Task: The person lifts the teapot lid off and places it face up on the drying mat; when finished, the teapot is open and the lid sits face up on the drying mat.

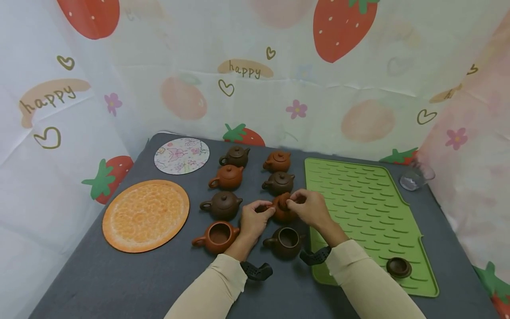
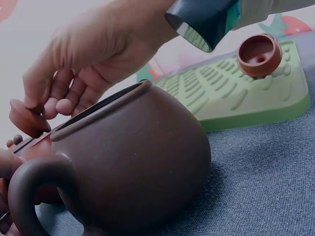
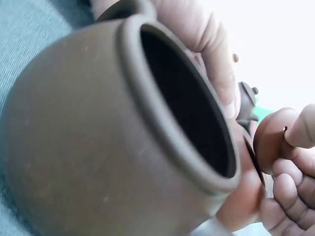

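Note:
My right hand [image 1: 312, 210] pinches a reddish-brown teapot lid [image 2: 27, 119] by its knob. The lid is tilted at the mouth of a reddish teapot [image 1: 283, 215] in the right column. At that teapot's left side, my left hand [image 1: 253, 220] holds it with thumb and fingers, near the handle, which the hand mostly hides. Just in front stands a dark brown teapot [image 1: 283, 250] without a lid, filling much of both wrist views. An open reddish teapot [image 1: 215, 243] stands to the left of my left wrist.
Lidded teapots stand behind in two columns, among them a dark one [image 1: 224, 206] and a reddish one [image 1: 277, 161]. A green mat [image 1: 358, 199] at right bears a small dark lid [image 1: 399, 267]. Two round mats [image 1: 145, 215] lie left; a clear glass vessel [image 1: 414, 178] stands back right.

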`<state>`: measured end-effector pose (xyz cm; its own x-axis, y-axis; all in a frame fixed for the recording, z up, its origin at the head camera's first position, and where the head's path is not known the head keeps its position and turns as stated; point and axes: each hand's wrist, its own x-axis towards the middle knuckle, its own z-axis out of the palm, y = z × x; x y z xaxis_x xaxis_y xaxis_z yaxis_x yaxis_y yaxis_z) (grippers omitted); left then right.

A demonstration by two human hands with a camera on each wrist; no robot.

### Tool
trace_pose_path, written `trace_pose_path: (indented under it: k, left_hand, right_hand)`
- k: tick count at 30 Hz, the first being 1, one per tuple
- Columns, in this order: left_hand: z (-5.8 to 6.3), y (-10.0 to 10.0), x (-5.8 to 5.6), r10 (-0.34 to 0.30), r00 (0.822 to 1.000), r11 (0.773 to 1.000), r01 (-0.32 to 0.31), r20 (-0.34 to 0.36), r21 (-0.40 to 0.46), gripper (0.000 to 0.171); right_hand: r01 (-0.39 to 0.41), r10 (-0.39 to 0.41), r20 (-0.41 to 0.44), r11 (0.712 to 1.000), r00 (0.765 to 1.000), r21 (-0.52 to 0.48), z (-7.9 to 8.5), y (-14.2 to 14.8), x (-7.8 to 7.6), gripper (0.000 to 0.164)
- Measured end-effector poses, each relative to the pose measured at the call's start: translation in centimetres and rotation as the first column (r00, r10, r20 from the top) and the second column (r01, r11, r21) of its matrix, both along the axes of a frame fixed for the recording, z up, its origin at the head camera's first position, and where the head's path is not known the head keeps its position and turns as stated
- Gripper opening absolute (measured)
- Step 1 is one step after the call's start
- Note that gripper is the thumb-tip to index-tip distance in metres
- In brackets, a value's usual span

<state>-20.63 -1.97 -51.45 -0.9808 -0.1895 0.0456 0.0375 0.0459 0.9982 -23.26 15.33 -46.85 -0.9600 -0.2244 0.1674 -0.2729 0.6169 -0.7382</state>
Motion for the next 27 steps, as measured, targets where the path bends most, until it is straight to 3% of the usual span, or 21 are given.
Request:
trace_pose_path:
  k: [5,8,12,15,18,25,27]
  left_hand:
    - [0.01,0.02,0.0,-0.001,1.0,1.0,0.001,0.005,0.0,0.009]
    - [-0.02,0.01,0.03,-0.004,1.0,1.0,0.004,0.002,-0.001,0.009]
    - [0.0,-0.03,0.07,-0.007,1.0,1.0,0.007,0.0,0.0,0.01]
    - [0.03,-0.04,0.06,-0.004,1.0,1.0,0.004,0.001,-0.003,0.009]
    - [0.01,-0.04,0.05,-0.001,1.0,1.0,0.001,0.005,-0.01,0.009]
    - [-0.16,0.05,0.02,0.001,1.0,1.0,-0.001,0.008,-0.017,0.01]
    - [-0.19,0.06,-0.02,0.002,1.0,1.0,-0.002,0.005,-0.015,0.01]
  right_hand:
    - [0.007,0.024,0.125,0.969,0.992,-0.246,-0.06,0.35,-0.18,0.008]
    - [-0.007,0.079,0.18,0.929,0.98,-0.369,-0.16,0.67,-0.3,0.022]
    - [-0.049,0.134,0.174,0.905,0.976,-0.422,-0.13,0.97,-0.31,0.041]
    - [-0.06,0.146,0.166,0.898,0.975,-0.437,-0.09,1.04,-0.22,0.037]
    - [-0.043,0.159,0.196,0.869,0.968,-0.492,-0.06,0.99,-0.1,0.032]
    - [0.034,0.226,0.272,0.709,0.935,-0.705,0.07,0.85,0.14,0.042]
    - [0.054,0.232,0.284,0.679,0.93,-0.732,0.19,0.79,0.2,0.043]
